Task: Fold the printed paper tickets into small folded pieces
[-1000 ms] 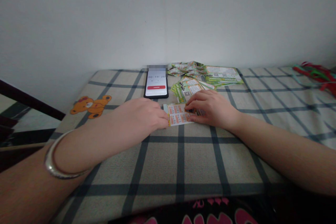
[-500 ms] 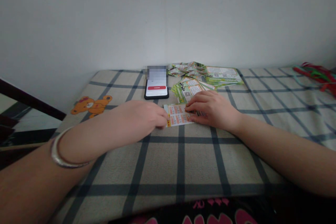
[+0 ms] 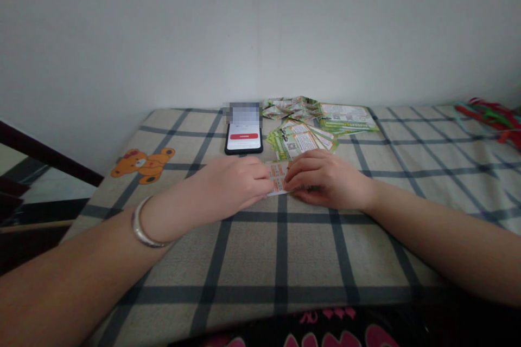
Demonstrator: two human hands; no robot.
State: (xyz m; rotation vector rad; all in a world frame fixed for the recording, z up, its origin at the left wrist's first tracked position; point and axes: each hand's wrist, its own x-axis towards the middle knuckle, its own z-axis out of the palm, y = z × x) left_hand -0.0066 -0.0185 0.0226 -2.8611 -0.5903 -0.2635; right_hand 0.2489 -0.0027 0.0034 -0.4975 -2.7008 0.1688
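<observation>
A small printed leaflet [image 3: 279, 177] with orange and white blocks lies on the tablecloth, between my two hands. My left hand [image 3: 241, 181], closed, has its fingertips on the leaflet's left end and covers that edge. My right hand [image 3: 325, 180] curls over the right end, fingers bent and holding it against the cloth. A fanned pile of green and white leaflets [image 3: 295, 141] sits just beyond my right fingers. Folded leaflets [image 3: 290, 108] stand in a zigzag cluster behind that pile.
A phone [image 3: 244, 141] with a lit screen lies left of the leaflets. Another leaflet stack [image 3: 345, 116] is at the back right, near the wall [image 3: 183, 32]. Red and green items [image 3: 494, 122] lie far right. The checked tablecloth [image 3: 252, 255] bears a bear figure [image 3: 142, 165].
My left hand has moved right along the leaflet and now covers its left end, nearer my right hand. My right hand has shifted slightly, still on the leaflet.
</observation>
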